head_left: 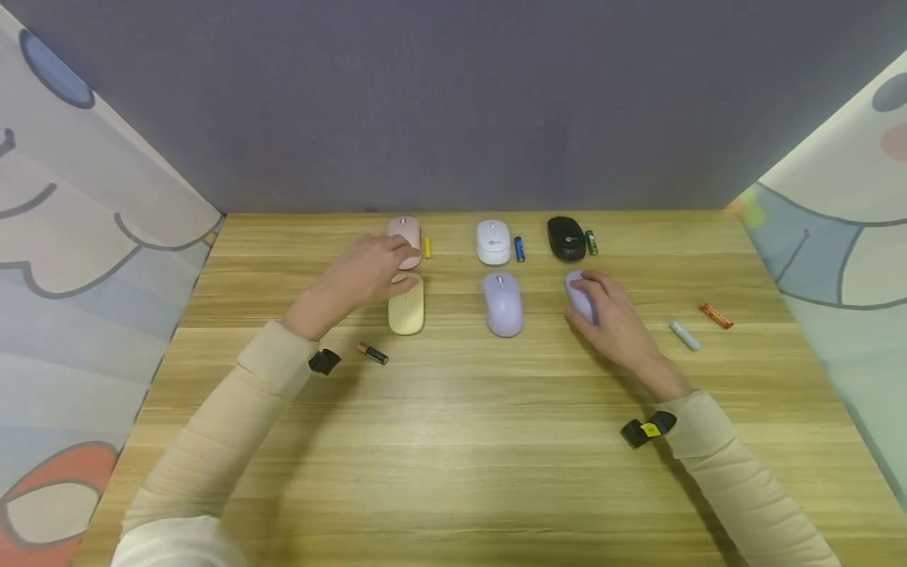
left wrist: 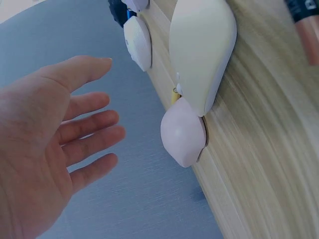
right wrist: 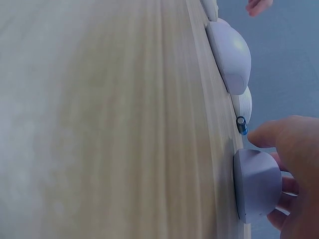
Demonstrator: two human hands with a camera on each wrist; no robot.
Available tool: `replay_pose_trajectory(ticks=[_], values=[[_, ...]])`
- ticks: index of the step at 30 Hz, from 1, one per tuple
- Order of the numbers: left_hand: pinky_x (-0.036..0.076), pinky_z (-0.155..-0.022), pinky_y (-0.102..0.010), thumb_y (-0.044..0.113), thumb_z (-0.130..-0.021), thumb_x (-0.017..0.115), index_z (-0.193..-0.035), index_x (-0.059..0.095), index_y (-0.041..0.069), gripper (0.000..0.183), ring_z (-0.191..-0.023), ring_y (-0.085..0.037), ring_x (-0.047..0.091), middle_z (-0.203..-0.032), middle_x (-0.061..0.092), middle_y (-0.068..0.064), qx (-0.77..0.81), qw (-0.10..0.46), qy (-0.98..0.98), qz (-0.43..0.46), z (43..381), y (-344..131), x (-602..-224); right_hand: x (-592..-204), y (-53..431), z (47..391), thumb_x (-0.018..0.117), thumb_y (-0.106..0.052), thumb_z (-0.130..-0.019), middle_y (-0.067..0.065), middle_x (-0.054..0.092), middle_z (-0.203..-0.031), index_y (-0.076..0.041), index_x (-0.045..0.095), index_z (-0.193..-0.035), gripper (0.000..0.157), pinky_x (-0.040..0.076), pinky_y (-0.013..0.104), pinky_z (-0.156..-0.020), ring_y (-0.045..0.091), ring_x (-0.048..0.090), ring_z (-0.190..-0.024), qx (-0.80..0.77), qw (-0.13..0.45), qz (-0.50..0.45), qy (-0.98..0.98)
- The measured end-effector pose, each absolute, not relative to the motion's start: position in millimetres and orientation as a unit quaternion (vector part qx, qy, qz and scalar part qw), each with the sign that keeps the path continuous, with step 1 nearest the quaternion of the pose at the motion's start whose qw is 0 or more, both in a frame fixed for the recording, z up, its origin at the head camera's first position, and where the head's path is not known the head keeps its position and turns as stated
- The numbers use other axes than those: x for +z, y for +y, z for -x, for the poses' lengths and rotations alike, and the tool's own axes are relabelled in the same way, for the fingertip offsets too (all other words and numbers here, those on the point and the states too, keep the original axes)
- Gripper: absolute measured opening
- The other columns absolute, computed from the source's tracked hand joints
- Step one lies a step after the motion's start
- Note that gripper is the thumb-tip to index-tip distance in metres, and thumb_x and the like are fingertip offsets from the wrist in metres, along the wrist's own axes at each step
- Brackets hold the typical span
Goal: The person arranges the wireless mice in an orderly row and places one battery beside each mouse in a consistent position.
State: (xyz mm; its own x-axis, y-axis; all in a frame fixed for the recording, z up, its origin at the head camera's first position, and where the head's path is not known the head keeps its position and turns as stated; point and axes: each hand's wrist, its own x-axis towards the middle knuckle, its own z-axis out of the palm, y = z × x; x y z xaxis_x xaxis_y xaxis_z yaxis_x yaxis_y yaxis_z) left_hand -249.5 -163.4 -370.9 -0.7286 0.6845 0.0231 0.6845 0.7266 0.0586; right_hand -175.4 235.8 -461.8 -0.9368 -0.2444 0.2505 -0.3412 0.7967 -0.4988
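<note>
My left hand (head_left: 363,272) hovers with fingers loosely extended over the pink mouse (head_left: 405,229) and the pale yellow mouse (head_left: 407,313). In the left wrist view, nothing lies in its palm, and both mice (left wrist: 183,132) are apart from the fingers. To the right, my right hand (head_left: 615,321) curls round a light purple mouse (head_left: 583,299), which sits turned at a slant on the table. In the right wrist view, the thumb lies along one side of this mouse (right wrist: 257,184), while the other fingers are partly hidden behind it.
A white mouse (head_left: 493,242) and a black mouse (head_left: 566,238) stand in the back row, beside a blue battery (head_left: 520,249) and a green one (head_left: 591,242). Another purple mouse (head_left: 503,305) sits centrally. Other batteries include yellow (head_left: 427,248), black-copper (head_left: 372,353), pale (head_left: 684,335) and red (head_left: 716,316).
</note>
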Motion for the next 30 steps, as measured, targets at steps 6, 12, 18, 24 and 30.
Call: replay_pose_trajectory(ticks=[6,12,18,24,30], values=[[0.057,-0.095,-0.053,0.033,-0.096,0.074,-0.133,0.066,0.001,0.050,-0.111,-0.035,0.069,-0.128,0.069,-0.018,0.038,0.005,0.937,-0.347,231.5,-170.6,-370.8,-461.2,235.9,174.5,0.072,-0.015,-0.095,0.029,0.049,-0.147,0.006,0.056,-0.135,0.048,0.044,0.065,-0.105,0.049,0.048,-0.131,0.280,0.090,-0.155,-0.943],[0.051,-0.106,-0.057,0.032,-0.096,0.074,-0.134,0.065,0.000,0.051,-0.118,-0.039,0.066,-0.131,0.068,-0.020,0.067,0.006,0.944,-0.322,216.6,-184.5,-374.8,-460.6,236.1,174.2,0.073,-0.015,-0.095,0.030,0.049,-0.146,0.006,0.057,-0.135,0.048,0.045,0.066,-0.104,0.049,0.049,-0.130,0.279,0.093,-0.159,-0.942],[0.055,-0.100,-0.056,0.032,-0.096,0.075,-0.133,0.065,-0.002,0.051,-0.110,-0.041,0.069,-0.125,0.070,-0.021,0.079,-0.012,0.948,-0.308,202.6,-195.2,-378.4,-461.3,236.0,174.9,0.073,-0.015,-0.095,0.030,0.049,-0.146,0.006,0.057,-0.134,0.047,0.043,0.065,-0.106,0.049,0.048,-0.131,0.277,0.092,-0.160,-0.943],[0.056,-0.098,-0.057,0.033,-0.095,0.076,-0.132,0.065,-0.003,0.053,-0.108,-0.041,0.070,-0.125,0.069,-0.022,0.073,-0.024,0.952,-0.297,187.6,-198.1,-383.1,-460.4,236.0,173.8,0.072,-0.015,-0.095,0.029,0.049,-0.146,0.006,0.057,-0.134,0.046,0.044,0.065,-0.104,0.049,0.048,-0.131,0.278,0.089,-0.157,-0.943],[0.059,-0.093,-0.055,0.033,-0.093,0.078,-0.134,0.063,-0.003,0.057,-0.105,-0.042,0.070,-0.125,0.069,-0.022,0.060,-0.018,0.958,-0.281,174.8,-199.9,-389.6,-461.8,235.4,174.2,0.072,-0.013,-0.094,0.029,0.051,-0.144,0.006,0.057,-0.133,0.046,0.047,0.064,-0.100,0.048,0.051,-0.128,0.277,0.096,-0.159,-0.943]])
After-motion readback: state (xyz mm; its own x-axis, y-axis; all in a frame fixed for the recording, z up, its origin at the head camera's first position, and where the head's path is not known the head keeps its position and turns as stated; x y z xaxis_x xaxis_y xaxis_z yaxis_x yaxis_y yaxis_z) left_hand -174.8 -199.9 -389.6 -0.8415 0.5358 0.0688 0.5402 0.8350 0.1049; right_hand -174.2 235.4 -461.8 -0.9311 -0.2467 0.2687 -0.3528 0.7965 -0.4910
